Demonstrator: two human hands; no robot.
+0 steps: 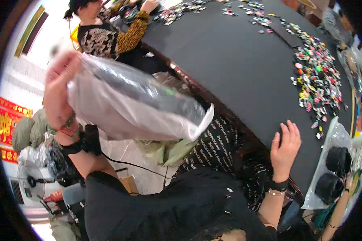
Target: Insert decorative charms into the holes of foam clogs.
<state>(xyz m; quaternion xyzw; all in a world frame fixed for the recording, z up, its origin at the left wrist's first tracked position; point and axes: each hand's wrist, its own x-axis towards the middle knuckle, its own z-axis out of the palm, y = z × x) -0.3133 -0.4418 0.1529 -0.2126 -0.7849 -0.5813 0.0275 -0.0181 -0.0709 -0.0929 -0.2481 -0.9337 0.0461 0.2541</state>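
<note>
My left hand (60,86), raised at the left, grips one end of a long clear plastic bag (120,116). A dark, shiny bundle (149,90) lies inside it; I cannot make out its kind. The bag stretches rightward, above my lap and the floor, to a whitish folded end. My right hand (286,146) holds nothing; its fingers are stretched out over the near edge of the dark tabletop (245,76). Beyond that hand lies a pile of small colourful pieces (317,76), too small to name surely.
More small pieces (181,11) lie along the far side. A co-worker (104,36) sits at the upper left. Clear plastic with black rolls (338,160) rests at the right edge, near another person's arm (340,213). A fan (30,180) and sacks (24,132) stand at left.
</note>
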